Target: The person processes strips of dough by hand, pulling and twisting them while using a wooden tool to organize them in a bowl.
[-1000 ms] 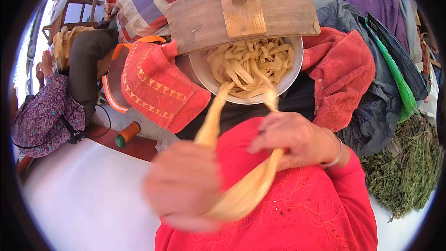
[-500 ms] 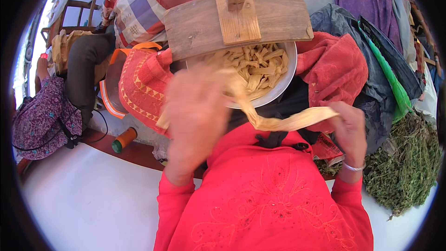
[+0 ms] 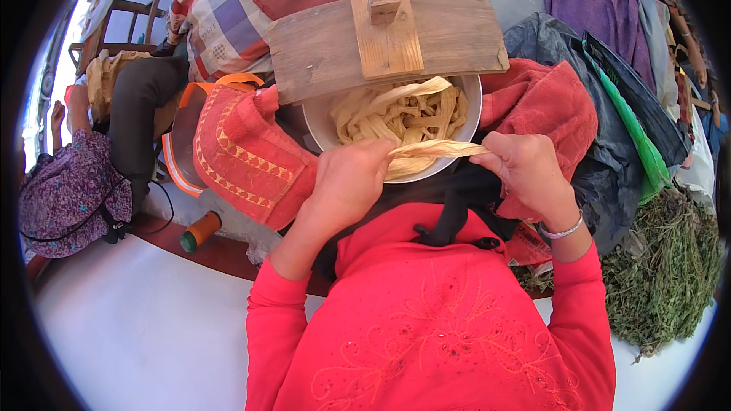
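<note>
A pale tan, flat, fibrous strip [image 3: 435,149] is stretched between my two hands, slightly twisted. My left hand [image 3: 354,175] is closed on its left end, and my right hand [image 3: 527,167] pinches the other end. Just beyond my hands, a white round basin [image 3: 311,123] holds a loose heap of similar strips [image 3: 411,116]. One strip loops up at the far side of the heap. A curved wooden board [image 3: 312,49] with a block on it covers the basin's far part. Red towels [image 3: 247,152] lie to either side of the basin.
On the left are an orange-and-green spool [image 3: 201,231], an orange-trimmed item [image 3: 173,148] and another person's patterned sleeve [image 3: 76,183]. Dried green plants [image 3: 666,274] and a dark plastic bag [image 3: 613,190] lie at the right. Checked cloth [image 3: 221,27] is beyond the basin.
My left hand moved right, and my right hand moved left and up, bringing both closer together over the basin's near rim. The held span of strip is now shorter and straighter.
</note>
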`<move>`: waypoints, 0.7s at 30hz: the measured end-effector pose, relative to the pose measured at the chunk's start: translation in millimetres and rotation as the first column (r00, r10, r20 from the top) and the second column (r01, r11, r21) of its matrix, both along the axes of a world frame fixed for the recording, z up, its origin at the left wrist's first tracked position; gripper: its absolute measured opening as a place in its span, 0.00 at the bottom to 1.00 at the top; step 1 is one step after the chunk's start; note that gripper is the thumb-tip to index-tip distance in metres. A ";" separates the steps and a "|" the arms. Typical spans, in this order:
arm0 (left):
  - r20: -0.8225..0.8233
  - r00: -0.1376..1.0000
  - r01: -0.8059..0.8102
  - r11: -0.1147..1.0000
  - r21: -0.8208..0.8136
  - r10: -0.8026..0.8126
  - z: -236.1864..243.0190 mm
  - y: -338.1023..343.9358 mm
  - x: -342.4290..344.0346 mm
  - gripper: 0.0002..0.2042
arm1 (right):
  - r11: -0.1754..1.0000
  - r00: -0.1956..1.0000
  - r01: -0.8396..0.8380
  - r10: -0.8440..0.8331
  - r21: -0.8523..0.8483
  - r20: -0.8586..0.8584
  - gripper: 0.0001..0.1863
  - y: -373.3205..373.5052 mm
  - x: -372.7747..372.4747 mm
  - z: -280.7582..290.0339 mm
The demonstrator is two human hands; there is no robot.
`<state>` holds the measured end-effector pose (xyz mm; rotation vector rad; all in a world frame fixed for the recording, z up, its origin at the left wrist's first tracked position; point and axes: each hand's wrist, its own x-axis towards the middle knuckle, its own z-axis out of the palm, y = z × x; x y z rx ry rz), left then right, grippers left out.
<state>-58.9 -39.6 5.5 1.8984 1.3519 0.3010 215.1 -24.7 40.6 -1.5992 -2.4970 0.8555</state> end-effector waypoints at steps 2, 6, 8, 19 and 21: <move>0.055 0.998 -0.041 0.940 0.339 0.024 3.6 6.2 16.4 0.10 | 0.997 0.995 -0.058 0.062 0.059 -0.074 0.12 1.9 -8.6 -0.5; 0.181 0.970 0.106 0.955 0.278 -0.161 8.2 15.2 46.5 0.09 | 0.995 0.913 0.022 0.022 0.102 -0.408 0.13 2.4 -29.7 -0.3; 0.316 0.937 0.169 0.985 -0.038 -0.149 4.7 15.4 43.5 0.08 | 0.988 0.886 0.149 -0.112 0.048 -0.451 0.12 6.4 -25.1 -2.7; 0.736 0.655 0.136 0.931 -0.339 0.173 -6.3 48.6 36.1 0.19 | 0.686 0.502 -0.233 -0.521 -0.689 -0.690 0.10 -4.5 -50.9 12.4; 0.808 0.434 0.284 0.790 -0.543 0.399 -11.3 43.9 37.0 0.22 | 0.789 0.283 -0.125 -0.553 -0.601 -0.784 0.12 6.6 -58.7 3.3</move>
